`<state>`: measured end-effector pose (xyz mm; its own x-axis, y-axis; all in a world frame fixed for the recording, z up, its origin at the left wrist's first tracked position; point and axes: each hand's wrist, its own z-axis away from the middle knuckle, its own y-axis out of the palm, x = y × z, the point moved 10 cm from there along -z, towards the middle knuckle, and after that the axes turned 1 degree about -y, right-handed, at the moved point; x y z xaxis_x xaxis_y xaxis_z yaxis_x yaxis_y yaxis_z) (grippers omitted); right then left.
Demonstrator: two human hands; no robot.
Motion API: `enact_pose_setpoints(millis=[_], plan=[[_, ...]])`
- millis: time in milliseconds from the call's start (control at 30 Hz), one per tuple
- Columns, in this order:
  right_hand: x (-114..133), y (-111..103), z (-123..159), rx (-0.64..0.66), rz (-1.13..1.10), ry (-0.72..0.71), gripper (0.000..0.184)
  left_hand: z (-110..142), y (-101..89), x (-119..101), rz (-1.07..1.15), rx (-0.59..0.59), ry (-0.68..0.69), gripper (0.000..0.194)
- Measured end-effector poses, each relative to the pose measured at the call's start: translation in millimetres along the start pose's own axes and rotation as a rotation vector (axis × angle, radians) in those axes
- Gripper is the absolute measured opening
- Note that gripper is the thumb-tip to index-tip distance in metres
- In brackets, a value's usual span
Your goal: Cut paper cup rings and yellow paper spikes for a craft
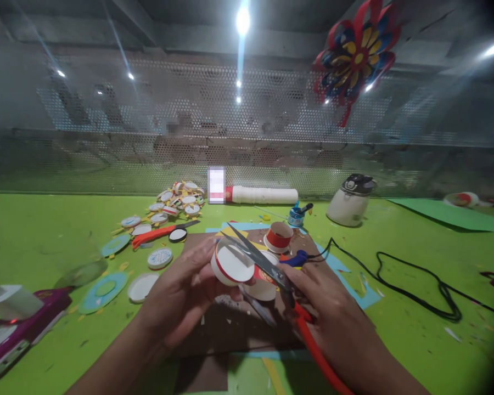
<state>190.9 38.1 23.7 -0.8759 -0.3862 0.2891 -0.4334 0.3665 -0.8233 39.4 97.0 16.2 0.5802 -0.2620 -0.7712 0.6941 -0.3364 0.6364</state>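
My left hand [181,296] is closed round a white paper cup with a red band [230,266], held on its side over a brown card sheet [239,329]. My right hand [333,312] grips red-handled scissors [267,269], whose open blades sit at the cup's rim. Another cut cup piece [278,237] stands upright on the brown sheet behind them. A further white cup piece [260,289] lies just under the scissors.
A pile of round paper discs [177,203] and a second pair of red scissors [160,233] lie at the left. A stack of cups [263,195], a glue pot [296,215], a white pot [349,203] and a black cord [415,285] lie behind and right. A purple device [16,329] sits near left.
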Motion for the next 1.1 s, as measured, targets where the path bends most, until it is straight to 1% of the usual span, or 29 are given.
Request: enact_pose_setpoints(millis=[167,300,433,533,633,733,800,933,1000,1100], plan=[[1,0,1,0.013,-0.012,0.0,0.042,2,1.6,0,0.002,-0.057,-0.014,0.01],[0,-2,3,0.02,-0.042,0.006,0.044,3,0.7,0,0.025,-0.095,-0.027,0.015],[1,-3,3,0.024,-0.074,0.003,0.044,3,0.5,-1,0.015,-0.064,-0.02,0.01],[0,-3,3,0.028,-0.087,0.011,0.045,1,-2.0,1,0.012,-0.057,-0.033,0.009],[-1,-3,4,0.03,-0.104,0.018,0.047,0,-6.3,3,0.025,-0.09,-0.042,0.01],[-1,-3,4,0.028,-0.122,0.014,0.044,1,-8.4,5,0.026,-0.117,-0.054,0.011],[-2,-3,4,0.027,-0.122,0.013,0.042,2,-6.8,6,0.02,-0.11,-0.064,0.013],[-2,-3,4,0.032,-0.107,0.014,0.046,2,-2.4,4,0.011,-0.076,-0.057,0.013],[-1,-4,5,0.023,-0.105,0.011,0.049,2,-2.4,3,0.023,-0.076,-0.056,0.013],[-1,-6,5,0.016,-0.104,0.012,0.047,2,-2.6,3,0.059,-0.073,-0.06,0.01]])
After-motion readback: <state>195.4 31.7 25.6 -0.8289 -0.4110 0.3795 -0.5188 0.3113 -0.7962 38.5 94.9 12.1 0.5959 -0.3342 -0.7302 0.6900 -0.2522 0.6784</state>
